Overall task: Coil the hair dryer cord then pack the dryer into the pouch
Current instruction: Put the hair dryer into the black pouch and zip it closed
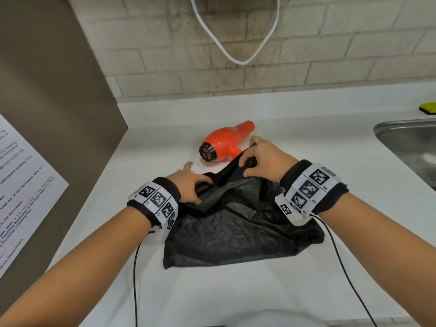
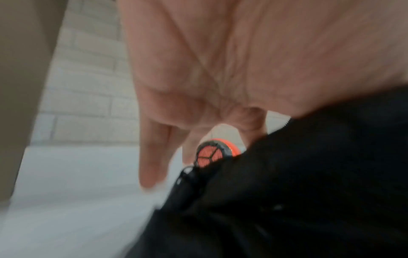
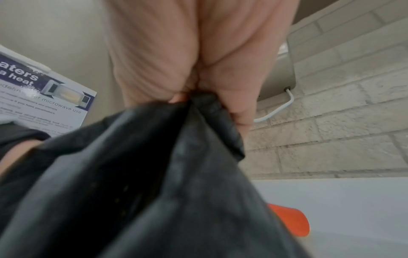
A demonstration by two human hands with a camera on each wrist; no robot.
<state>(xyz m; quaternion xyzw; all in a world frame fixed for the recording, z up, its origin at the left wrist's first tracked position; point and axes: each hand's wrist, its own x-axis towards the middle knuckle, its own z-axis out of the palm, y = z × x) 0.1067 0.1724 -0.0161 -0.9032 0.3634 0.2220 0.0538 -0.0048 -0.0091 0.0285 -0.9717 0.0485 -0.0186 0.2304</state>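
An orange hair dryer [image 1: 220, 145] lies on its side on the white counter [image 1: 165, 128], its black grille end toward me; it also shows in the wrist views [image 2: 212, 153] [image 3: 291, 220]. Its cord is hidden. Just in front of it the black pouch [image 1: 236, 227] lies crumpled. My right hand [image 1: 254, 159] pinches the pouch's rim [image 3: 207, 108] and lifts it. My left hand [image 1: 191, 182] holds the rim's left side, thumb on the fabric [image 2: 309, 174], outer fingers [image 2: 152, 157] straight toward the counter.
A steel sink [image 1: 389, 125] opens at the right, with a green sponge [image 1: 428, 107] behind it. A white cable [image 1: 236, 55] loops down the brick wall. A brown panel carrying a paper notice [image 1: 23, 185] closes off the left.
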